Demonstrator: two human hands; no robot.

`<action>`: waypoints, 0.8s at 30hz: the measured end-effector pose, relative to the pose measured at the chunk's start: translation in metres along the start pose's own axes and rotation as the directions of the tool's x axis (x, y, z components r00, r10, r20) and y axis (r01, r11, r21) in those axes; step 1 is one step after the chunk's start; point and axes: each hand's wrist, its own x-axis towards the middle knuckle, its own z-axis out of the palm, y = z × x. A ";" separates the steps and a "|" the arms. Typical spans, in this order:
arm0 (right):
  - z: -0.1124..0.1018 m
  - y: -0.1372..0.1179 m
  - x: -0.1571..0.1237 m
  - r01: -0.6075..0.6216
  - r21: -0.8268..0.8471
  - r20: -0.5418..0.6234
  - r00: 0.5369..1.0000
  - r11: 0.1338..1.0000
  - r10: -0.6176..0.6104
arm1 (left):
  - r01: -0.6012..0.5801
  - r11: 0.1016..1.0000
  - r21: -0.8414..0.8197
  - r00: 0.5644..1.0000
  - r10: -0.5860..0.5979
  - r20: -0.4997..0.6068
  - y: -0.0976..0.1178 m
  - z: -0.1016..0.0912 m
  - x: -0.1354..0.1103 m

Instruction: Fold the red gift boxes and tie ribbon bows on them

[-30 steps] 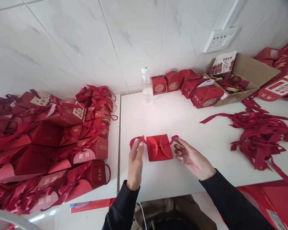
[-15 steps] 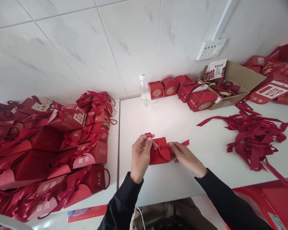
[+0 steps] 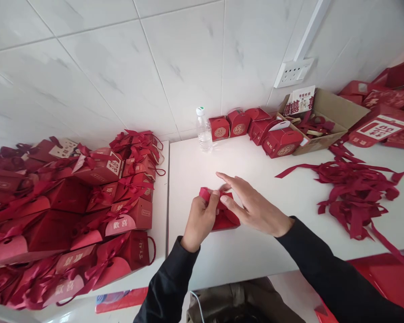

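Observation:
A small red gift box (image 3: pixel 226 219) sits on the white table (image 3: pixel 256 251) in front of me, with a dark red ribbon (image 3: pixel 205 194) threaded through its top flaps. My left hand (image 3: pixel 202 220) is closed, pinching a loop of that ribbon at the box's left side. My right hand (image 3: pixel 249 206) lies over the top of the box with its fingers stretched out toward the left, touching the ribbon and the flaps. Most of the box is hidden under both hands.
A big heap of finished red boxes with bows (image 3: pixel 70 211) covers the left table. Loose red ribbons (image 3: pixel 353 193) lie at the right. A water bottle (image 3: pixel 204 129), a row of red boxes (image 3: pixel 252 125) and an open cardboard carton (image 3: pixel 323 119) stand along the tiled wall.
Both hands have come together over the box. The ribbon ends, held out to each side a second ago, are now crossed on top, and my right hand has reached across to the left.

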 end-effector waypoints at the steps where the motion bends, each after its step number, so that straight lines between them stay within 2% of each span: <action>1: -0.003 0.003 0.000 0.002 -0.046 -0.010 1.000 0.999 -0.003 | 0.028 0.999 -0.015 0.999 -0.028 0.020 0.000 -0.002 0.000; 3: -0.012 0.005 -0.003 -0.046 -0.072 -0.031 0.999 0.996 0.044 | 0.057 0.997 -0.043 0.995 -0.053 0.088 0.002 -0.006 0.000; 5: -0.023 0.000 -0.008 -0.162 0.000 -0.030 0.986 0.987 0.162 | 0.073 0.992 -0.102 0.989 -0.059 0.137 0.002 -0.010 -0.001; 8: -0.036 -0.011 -0.013 -0.363 0.162 0.139 0.929 0.917 0.343 | 0.095 0.974 -0.208 0.984 -0.060 0.168 0.002 -0.015 -0.001; 10: -0.036 -0.013 -0.012 -0.422 0.179 0.154 0.904 0.889 0.398 | 0.081 0.977 -0.198 0.982 -0.044 0.183 -0.001 -0.016 -0.001; 12: -0.030 -0.010 -0.009 -0.415 0.144 0.094 0.909 0.898 0.405 | -0.005 0.998 -0.070 0.990 0.015 0.137 -0.005 -0.015 -0.002; 14: -0.021 -0.003 -0.004 -0.398 0.155 0.118 0.916 0.904 0.383 | -0.186 0.975 0.125 0.982 0.182 0.038 -0.011 -0.012 -0.002; 16: -0.013 0.002 0.000 -0.393 0.225 0.227 0.911 0.892 0.344 | -0.387 0.874 0.295 0.913 0.408 -0.013 -0.019 -0.008 -0.001; 18: -0.009 0.005 0.002 -0.384 0.297 0.291 0.909 0.874 0.300 | -0.499 0.771 0.395 0.833 0.553 -0.027 -0.026 -0.004 -0.001; 19: -0.008 0.006 0.003 -0.386 0.321 0.306 0.906 0.865 0.291 | -0.507 0.749 0.427 0.815 0.578 -0.047 -0.028 -0.002 -0.002; 20: -0.008 0.006 0.003 -0.394 0.334 0.310 0.904 0.856 0.295 | -0.487 0.749 0.450 0.814 0.576 -0.077 -0.030 -0.001 -0.003; 24: -0.014 0.003 0.000 -0.403 0.309 0.219 0.912 0.862 0.348 | -0.367 0.808 0.460 0.853 0.490 -0.179 -0.031 -0.001 -0.009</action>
